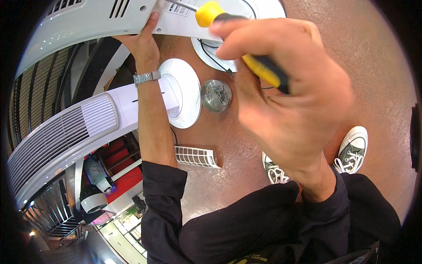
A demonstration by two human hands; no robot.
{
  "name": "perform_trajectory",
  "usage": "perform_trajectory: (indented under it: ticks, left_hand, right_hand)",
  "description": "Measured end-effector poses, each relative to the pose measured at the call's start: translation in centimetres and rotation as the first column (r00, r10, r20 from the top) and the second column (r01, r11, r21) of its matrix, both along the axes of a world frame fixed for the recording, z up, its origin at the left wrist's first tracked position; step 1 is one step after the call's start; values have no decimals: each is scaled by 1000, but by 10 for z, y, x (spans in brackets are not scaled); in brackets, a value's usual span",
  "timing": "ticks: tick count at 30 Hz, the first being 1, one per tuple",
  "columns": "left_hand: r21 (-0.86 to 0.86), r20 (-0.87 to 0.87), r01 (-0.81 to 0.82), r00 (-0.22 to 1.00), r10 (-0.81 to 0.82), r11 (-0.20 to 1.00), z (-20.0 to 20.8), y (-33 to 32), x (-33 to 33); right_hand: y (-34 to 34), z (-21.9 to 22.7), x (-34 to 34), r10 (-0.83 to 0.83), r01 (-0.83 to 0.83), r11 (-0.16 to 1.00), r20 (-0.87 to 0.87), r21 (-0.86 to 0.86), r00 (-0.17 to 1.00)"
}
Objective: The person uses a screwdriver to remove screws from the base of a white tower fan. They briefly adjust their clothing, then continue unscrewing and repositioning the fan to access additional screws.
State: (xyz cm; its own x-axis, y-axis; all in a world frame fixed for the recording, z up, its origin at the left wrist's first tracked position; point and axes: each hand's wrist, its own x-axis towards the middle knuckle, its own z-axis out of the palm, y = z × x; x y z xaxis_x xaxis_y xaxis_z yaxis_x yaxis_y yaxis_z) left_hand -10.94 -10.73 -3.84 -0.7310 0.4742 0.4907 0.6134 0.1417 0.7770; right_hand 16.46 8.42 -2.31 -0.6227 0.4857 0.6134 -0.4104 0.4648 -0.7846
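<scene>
Along the top edge lies a white tower fan [79, 33] with vent slots, a label and screw holes. My left hand [143, 44], with a metal watch on the wrist, grips its near edge, thumb on top; the other fingers are mostly hidden behind it. My right hand [294, 83] is closed round a yellow and black screwdriver [210, 13], its shaft pointing up and left over the fan's housing. Where the tip ends is cut off or hard to make out. The right hand is slightly blurred.
A second white tower fan [125, 105] with a round base [187, 94] stands at left. A clear bowl [216, 96] of small metal pieces, probably screws, sits beside that base. A white grille piece [195, 157] lies on the brown floor [237, 145]. A dark cable [211, 55] trails near the bowl.
</scene>
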Motion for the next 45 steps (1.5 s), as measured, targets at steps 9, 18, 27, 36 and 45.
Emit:
perform_trajectory:
  ticks: [9,18,27,36,45]
  left_hand:
    - [109,565,-316,800,203,943,7,21,136]
    - [157,841,-49,531,-107,986,38,71,131]
    - [392,802,-33,502,-324,919,32,64,137]
    - [174,880,-148,468,-86,974,39,68,134]
    - [476,827,-118,399,-397,872,34,68,133]
  right_hand:
    - [-3,-16,-10,-193,206,976,-155,76,969]
    - [-14,-5,5,-141,132,985,76,114,987]
    - [-20,9,23,-132,160,983,271,-84,953]
    - [-14,-9,22,-104,98,989,51,115,993]
    - [-24,10,40,30,104,905,306,-412,952]
